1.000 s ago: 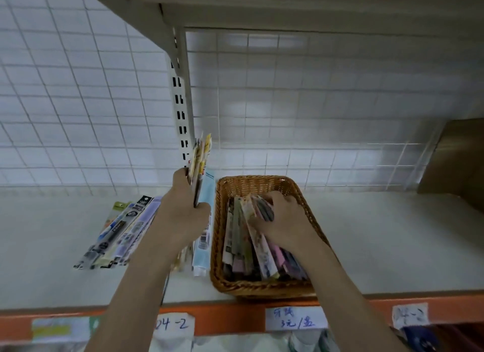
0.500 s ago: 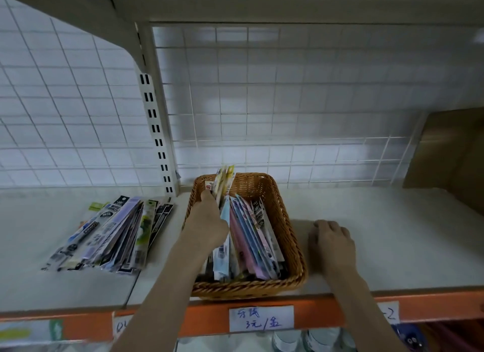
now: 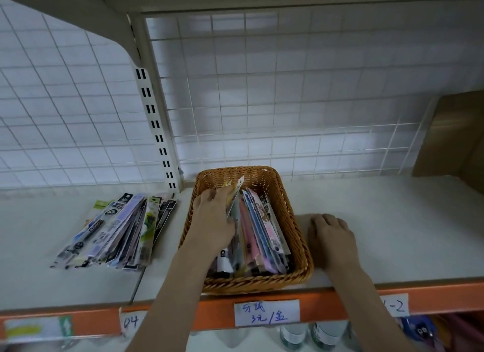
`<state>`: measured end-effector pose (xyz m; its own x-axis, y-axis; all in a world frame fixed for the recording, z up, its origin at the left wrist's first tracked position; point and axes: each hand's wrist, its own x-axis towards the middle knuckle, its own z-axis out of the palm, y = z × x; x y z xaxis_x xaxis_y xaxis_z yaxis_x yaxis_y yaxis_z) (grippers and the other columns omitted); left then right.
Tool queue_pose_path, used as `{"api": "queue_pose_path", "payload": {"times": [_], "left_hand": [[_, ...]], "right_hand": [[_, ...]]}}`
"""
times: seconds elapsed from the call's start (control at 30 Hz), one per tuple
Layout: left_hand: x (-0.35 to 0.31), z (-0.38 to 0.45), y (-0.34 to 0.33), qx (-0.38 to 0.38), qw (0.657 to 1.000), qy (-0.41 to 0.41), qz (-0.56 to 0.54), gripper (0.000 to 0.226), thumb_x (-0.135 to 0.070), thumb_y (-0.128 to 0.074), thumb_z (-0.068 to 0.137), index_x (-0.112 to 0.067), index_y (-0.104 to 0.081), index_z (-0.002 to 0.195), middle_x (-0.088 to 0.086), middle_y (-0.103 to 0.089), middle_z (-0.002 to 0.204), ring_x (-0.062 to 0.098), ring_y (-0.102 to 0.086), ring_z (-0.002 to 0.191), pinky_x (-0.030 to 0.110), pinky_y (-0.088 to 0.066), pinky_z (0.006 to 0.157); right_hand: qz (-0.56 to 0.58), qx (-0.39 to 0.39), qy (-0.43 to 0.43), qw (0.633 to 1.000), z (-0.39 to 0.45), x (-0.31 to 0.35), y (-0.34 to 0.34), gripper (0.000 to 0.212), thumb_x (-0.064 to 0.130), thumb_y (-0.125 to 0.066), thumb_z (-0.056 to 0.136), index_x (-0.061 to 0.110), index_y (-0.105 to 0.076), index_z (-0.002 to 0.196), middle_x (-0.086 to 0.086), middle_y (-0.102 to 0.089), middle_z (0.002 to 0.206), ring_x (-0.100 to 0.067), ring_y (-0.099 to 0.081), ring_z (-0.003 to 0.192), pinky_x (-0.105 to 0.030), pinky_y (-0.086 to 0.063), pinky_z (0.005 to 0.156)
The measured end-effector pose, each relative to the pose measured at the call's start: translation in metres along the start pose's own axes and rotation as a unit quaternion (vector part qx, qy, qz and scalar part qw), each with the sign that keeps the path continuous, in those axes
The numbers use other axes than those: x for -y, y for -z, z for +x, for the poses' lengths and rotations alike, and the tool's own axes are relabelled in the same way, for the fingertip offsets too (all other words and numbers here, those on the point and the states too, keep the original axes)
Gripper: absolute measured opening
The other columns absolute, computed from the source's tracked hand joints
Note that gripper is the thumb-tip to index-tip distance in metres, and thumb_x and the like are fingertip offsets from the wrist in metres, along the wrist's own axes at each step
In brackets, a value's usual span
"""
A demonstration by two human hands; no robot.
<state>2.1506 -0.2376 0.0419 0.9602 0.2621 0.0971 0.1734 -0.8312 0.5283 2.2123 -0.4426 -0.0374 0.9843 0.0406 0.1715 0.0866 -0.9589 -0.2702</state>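
**Bunch of packets goes into the basket's left side**

The left hand [image 3: 213,218] is now inside the wicker basket [image 3: 305,257], its fingers and thumb clamped on a bunch of packets [image 3: 234,191] that stands on edge against the left wall. A second ago that bunch was held upright outside the basket, to its left, while the right hand [image 3: 331,236] was in among the stored packets [image 3: 262,228], parting them. The right hand has since come out. It lies on the shelf [image 3: 392,233] just right of the basket, fingers loosely spread and holding nothing.

So the gap has been made and filled. The bunch sits lower than half a second ago, though its far tips still poke above the rim, and the stored packets lean away to the right. By the look of it, what remains is to let go and press the row level.

A loose pile [image 3: 117,231] of similar packets lies fanned out on the shelf well left of the basket, probably next in line.
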Motion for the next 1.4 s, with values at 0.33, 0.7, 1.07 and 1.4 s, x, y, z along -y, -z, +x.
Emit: {"api": "queue_pose_path", "payload": {"times": [0.33, 0.7, 1.07, 1.4], "left_hand": [[0.003, 0.006, -0.004, 0.077, 0.992, -0.040, 0.094, 0.045, -0.032, -0.031, 0.101, -0.009, -0.043, 0.137, 0.012, -0.025, 0.151, 0.030, -0.021, 0.140, 0.040, -0.021, 0.116], [0.038, 0.002, 0.040, -0.084, 0.986, -0.140, 0.020, 0.038, -0.026, -0.046, 0.096, -0.016, -0.049, 0.132, 0.002, -0.043, 0.135, 0.022, -0.041, 0.127, 0.033, -0.033, 0.111], [0.201, -0.037, 0.104, -0.270, 0.957, 0.091, -0.049, 0.017, -0.010, -0.056, 0.089, -0.005, -0.068, 0.100, 0.015, -0.070, 0.096, 0.033, -0.065, 0.088, 0.034, -0.047, 0.079], [0.284, -0.058, 0.143, -0.267, 0.950, 0.158, -0.031, 0.021, -0.015, -0.055, 0.091, -0.005, -0.066, 0.104, 0.010, -0.069, 0.099, 0.030, -0.063, 0.090, 0.035, -0.046, 0.082]], "right_hand": [[0.014, 0.012, 0.011, 1.000, 0.000, 0.005, 0.018, 0.034, 0.020, -0.043, 0.095, 0.016, -0.052, 0.128, -0.008, -0.056, 0.128, -0.027, -0.048, 0.120, -0.035, -0.042, 0.097], [0.116, -0.069, 0.054, 0.989, -0.020, 0.089, 0.071, 0.024, 0.026, -0.044, 0.096, 0.018, -0.059, 0.113, -0.002, -0.065, 0.107, -0.019, -0.061, 0.093, -0.028, -0.047, 0.073], [0.177, -0.111, 0.129, 0.969, -0.074, 0.214, 0.037, 0.022, 0.027, -0.046, 0.095, 0.022, -0.059, 0.112, 0.001, -0.066, 0.102, -0.017, -0.063, 0.084, -0.029, -0.052, 0.069], [0.080, 0.023, 0.135, 0.987, -0.065, 0.314, -0.014, 0.052, 0.044, -0.039, 0.096, 0.013, -0.038, 0.138, -0.011, -0.053, 0.129, -0.028, -0.050, 0.116, -0.035, -0.042, 0.094]]}}
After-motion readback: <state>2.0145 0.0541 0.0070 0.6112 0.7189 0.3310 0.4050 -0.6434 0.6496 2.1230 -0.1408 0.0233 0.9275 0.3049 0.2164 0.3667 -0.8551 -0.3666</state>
